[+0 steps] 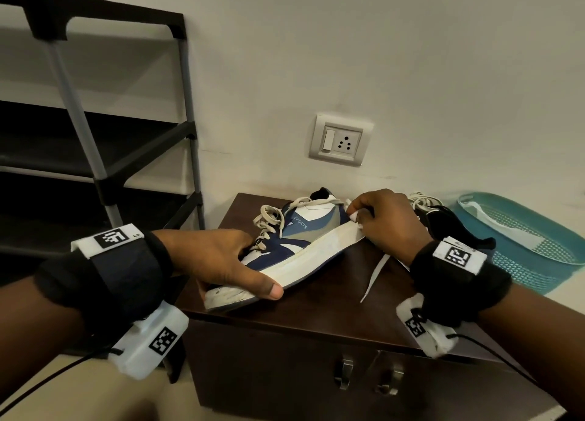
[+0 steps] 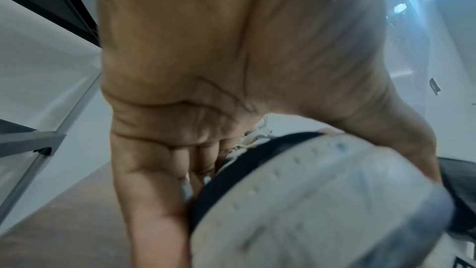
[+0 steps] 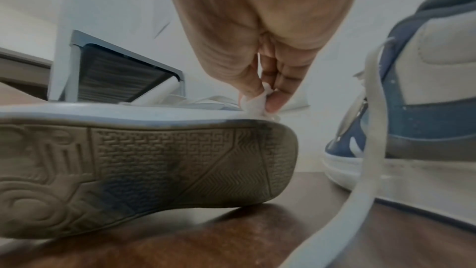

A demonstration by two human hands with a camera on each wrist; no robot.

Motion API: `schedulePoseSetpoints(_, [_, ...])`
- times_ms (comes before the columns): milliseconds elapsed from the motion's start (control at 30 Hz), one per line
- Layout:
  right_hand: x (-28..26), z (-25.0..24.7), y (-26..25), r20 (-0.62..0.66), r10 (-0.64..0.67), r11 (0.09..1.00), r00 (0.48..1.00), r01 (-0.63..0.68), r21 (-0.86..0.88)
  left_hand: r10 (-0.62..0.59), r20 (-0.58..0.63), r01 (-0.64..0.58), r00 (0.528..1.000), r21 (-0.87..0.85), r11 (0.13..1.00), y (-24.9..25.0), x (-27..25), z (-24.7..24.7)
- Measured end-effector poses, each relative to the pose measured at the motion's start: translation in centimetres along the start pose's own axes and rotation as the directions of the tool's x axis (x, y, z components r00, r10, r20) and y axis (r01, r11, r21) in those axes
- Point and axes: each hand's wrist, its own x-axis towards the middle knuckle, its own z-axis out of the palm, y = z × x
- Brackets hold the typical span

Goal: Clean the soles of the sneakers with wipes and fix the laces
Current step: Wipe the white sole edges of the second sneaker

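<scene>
A blue, grey and white sneaker (image 1: 294,240) lies tilted on its side on a dark wooden cabinet (image 1: 316,313), its white sole edge facing me. My left hand (image 1: 253,271) grips its toe (image 2: 322,201), thumb on the sole rim. My right hand (image 1: 364,208) pinches a small white wipe (image 1: 355,218) against the sole edge at the heel. In the right wrist view the wipe (image 3: 255,103) sits above the grey, dirt-marked tread (image 3: 154,160). The second sneaker (image 3: 425,109) stands upright just right of it, mostly hidden behind my right hand in the head view.
A loose white lace (image 1: 375,275) trails over the cabinet top near my right wrist. A teal plastic basket (image 1: 538,246) sits on the floor at the right. A black shoe rack (image 1: 95,135) stands at the left. A wall socket (image 1: 340,140) is behind the cabinet.
</scene>
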Motion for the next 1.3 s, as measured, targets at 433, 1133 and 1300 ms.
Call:
schedulePoseSetpoints(433, [-1.4,-2.0,1.5,0.003,-0.008,0.999,1.0,0.008,-0.052,-0.001,0.011,0.001,1.0,-0.004,1.0,0.2,0.0,0.0])
schedulePoseSetpoints(1133, [-0.3,0.0,1.7,-0.018,0.102,0.995,0.995,-0.101,0.024,-0.007,0.025,0.007,1.0,-0.009,1.0,0.4,0.0,-0.2])
schedulePoseSetpoints(1300, [0.4,0.5,2.2,0.059,0.19,0.982,0.98,-0.189,-0.03,-0.005,0.038,0.005,0.999,-0.005,1.0,0.5,-0.1,-0.1])
